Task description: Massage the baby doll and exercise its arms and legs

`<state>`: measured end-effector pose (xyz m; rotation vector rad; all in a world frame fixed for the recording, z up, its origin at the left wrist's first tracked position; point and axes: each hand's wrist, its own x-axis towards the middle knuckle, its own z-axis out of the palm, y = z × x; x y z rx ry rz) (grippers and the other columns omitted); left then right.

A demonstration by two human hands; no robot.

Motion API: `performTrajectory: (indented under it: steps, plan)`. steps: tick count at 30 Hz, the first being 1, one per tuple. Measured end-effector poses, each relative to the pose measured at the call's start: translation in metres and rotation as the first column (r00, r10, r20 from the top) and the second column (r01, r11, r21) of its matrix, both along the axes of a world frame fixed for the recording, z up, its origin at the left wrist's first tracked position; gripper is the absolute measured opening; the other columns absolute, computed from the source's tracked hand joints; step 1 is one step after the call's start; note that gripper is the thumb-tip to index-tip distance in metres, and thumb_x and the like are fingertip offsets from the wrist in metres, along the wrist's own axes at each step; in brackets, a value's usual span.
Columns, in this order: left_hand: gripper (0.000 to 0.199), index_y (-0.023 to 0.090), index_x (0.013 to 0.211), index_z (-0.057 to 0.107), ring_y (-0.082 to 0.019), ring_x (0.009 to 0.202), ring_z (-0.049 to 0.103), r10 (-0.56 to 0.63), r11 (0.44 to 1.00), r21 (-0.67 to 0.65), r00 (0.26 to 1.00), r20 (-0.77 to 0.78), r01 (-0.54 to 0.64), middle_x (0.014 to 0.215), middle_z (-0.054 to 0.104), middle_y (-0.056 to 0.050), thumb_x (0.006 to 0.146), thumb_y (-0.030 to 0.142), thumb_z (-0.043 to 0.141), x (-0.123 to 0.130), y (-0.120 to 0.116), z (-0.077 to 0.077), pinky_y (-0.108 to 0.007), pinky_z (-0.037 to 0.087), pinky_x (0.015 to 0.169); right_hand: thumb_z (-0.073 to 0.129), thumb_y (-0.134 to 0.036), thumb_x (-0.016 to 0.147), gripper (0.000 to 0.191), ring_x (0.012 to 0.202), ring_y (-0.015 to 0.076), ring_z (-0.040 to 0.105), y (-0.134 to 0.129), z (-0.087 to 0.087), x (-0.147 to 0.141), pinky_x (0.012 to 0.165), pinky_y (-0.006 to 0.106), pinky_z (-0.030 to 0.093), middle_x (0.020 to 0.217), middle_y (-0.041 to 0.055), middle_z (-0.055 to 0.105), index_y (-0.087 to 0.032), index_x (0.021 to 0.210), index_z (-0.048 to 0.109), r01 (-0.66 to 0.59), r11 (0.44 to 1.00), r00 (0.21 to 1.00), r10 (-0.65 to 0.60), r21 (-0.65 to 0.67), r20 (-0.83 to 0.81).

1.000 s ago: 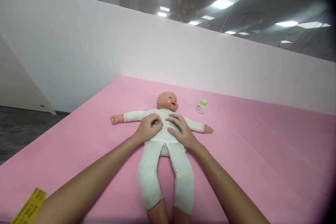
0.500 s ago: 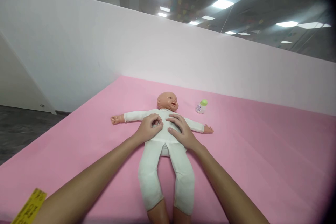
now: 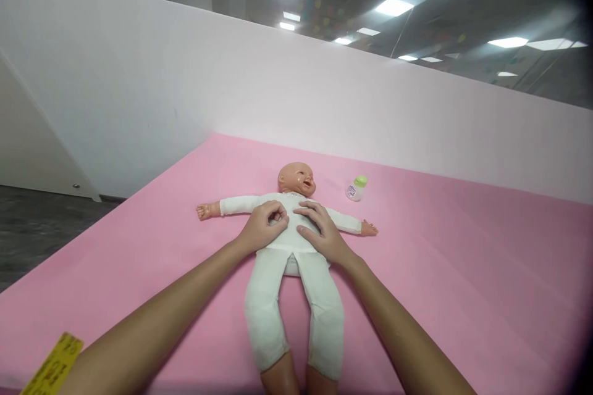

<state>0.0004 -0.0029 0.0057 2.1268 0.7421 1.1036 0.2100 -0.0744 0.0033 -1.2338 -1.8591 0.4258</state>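
Note:
A baby doll [image 3: 294, 231] lies on its back on a pink surface [image 3: 440, 296], arms stretched out to both sides. Its soft body is white, and its bald head [image 3: 295, 179] is turned to the right. On the left half of its torso rests my left hand [image 3: 265, 225], fingers curled in and the thumb tip close to them. Whether anything is between those fingertips, I cannot make out. My right hand [image 3: 327, 233] lies on the other half of the torso with its fingers spread and holds nothing.
Beyond the doll's arm on the right stands a small clear bottle [image 3: 356, 190] with a green cap. A pale partition [image 3: 324, 99] rises behind the pink surface. At the lower left, a yellow strip with dark markings [image 3: 53, 367] shows beside my left forearm.

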Motion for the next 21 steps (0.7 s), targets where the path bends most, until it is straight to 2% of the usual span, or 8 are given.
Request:
performTrajectory:
  steps: [21]
  plan:
    - [0.009, 0.018, 0.078, 0.060, -0.014, 0.069, 0.048, 0.007, 1.000, 0.002, 1.000, -0.011, -0.007, 0.072, 0.054, 0.001, 0.086, 0.022, 0.059, 0.0012, 0.0013, 0.0005, -0.028, 0.038, 0.066, 0.064, -0.041, 0.096, 0.035, 0.142, 0.0269, 0.045, -0.0003, 0.0006, 0.0003, 0.123, 0.051, 0.032, 0.144, 0.0071, 0.052, -0.033, 0.130, 0.065, -0.006, 1.000, 1.000, 0.006, -0.001, 0.000]
